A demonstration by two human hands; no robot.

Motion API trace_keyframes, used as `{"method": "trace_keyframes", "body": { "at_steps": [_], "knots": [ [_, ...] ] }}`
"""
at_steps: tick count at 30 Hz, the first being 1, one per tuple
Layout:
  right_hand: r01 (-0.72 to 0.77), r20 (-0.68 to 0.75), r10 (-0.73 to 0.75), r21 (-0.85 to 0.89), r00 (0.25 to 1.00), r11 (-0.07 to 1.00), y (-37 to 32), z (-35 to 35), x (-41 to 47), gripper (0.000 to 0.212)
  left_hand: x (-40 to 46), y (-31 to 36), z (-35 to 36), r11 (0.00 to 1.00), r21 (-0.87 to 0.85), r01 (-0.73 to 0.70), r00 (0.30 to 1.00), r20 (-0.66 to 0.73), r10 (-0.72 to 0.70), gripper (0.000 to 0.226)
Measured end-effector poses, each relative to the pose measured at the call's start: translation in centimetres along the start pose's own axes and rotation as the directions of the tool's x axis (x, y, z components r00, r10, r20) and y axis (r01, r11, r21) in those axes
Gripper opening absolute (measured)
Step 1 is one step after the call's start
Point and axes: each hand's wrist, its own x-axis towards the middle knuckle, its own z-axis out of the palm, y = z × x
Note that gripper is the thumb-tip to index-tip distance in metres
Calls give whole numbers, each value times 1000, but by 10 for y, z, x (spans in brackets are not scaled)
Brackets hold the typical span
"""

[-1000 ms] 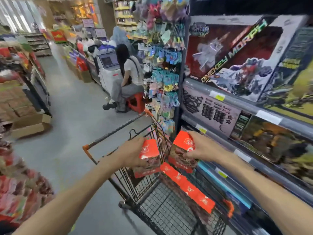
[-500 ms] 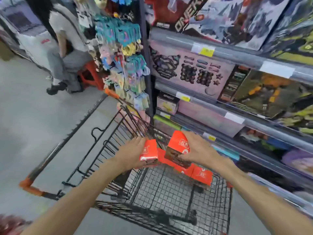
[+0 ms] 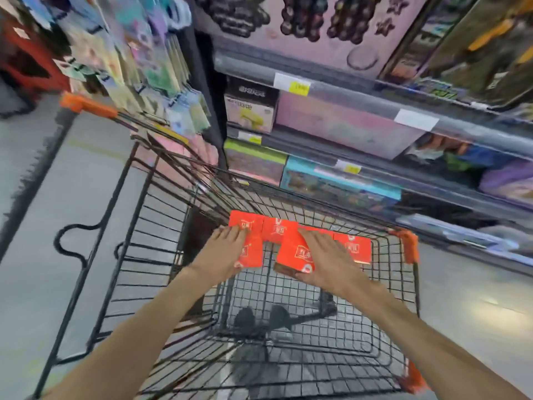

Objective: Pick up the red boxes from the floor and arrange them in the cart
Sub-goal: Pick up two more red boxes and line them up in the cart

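Head view: left hand (image 3: 223, 251) and right hand (image 3: 326, 256) each gripping a red box (image 3: 294, 251), long axes toward the shelves (image 3: 346, 90).

head view looks steeply down, close over the cart (image 3: 409, 246) beside shelves (image 3: 346, 90)

Red boxes (image 3: 352, 247) with white printed marks lying flat in a row along the far wall of the black wire cart (image 3: 129, 226), two further boxes (image 3: 252, 251) just before the row, one tilted
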Motion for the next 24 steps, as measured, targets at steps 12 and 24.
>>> {"method": "trace_keyframes", "body": {
  "at_steps": [12,24],
  "knots": [
    [51,10,-50,-103,999,993,13,95,46,103,51,-24,91,997,53,-56,998,39,54,99],
    [108,-53,-121,-196,991,975,17,134,84,106,62,-18,126,993,58,108,991,69,-111,96]
  ]
}}
